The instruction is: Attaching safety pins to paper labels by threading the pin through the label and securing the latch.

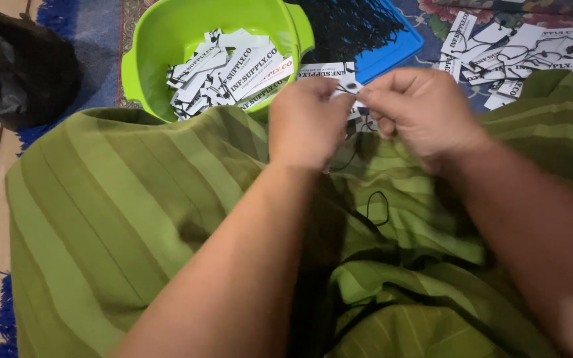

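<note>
My left hand (306, 122) and my right hand (422, 113) meet above my lap and pinch one white paper tag (329, 71) with black print between their fingertips. A thin black string (374, 207) hangs from the tag and loops down onto the green striped cloth (134, 199) that covers my legs. Both hands have their fingers closed on the tag and its string. How the string is fixed to the tag is hidden by my fingers.
A lime green plastic basin (167, 40) holds several strung tags just beyond my left hand. A blue tray (392, 43) with a bundle of black strings lies behind. Loose tags (532, 50) are piled at upper right. A black bag (14, 66) sits at far left.
</note>
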